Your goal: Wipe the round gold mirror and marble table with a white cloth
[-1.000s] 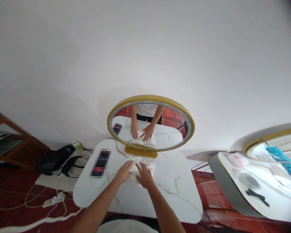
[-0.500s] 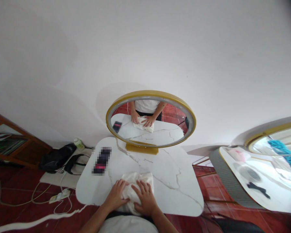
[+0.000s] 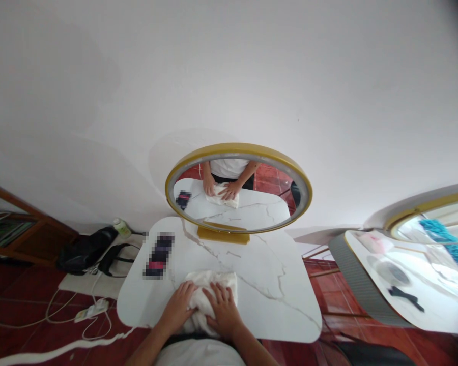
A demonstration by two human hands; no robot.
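Both left hand and right hand, fingers parted, have drawn the cloth nearer.

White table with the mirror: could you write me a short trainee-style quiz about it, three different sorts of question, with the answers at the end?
1. What lies under the left hand and the right hand?
a) an open book
b) a white cloth
c) a metal tray

2. True or false: the central gold-framed mirror stands on the side of the white table nearer the wall.

3. Fill in the colour: the tiled floor is ____.

Key: 1 b; 2 true; 3 red.
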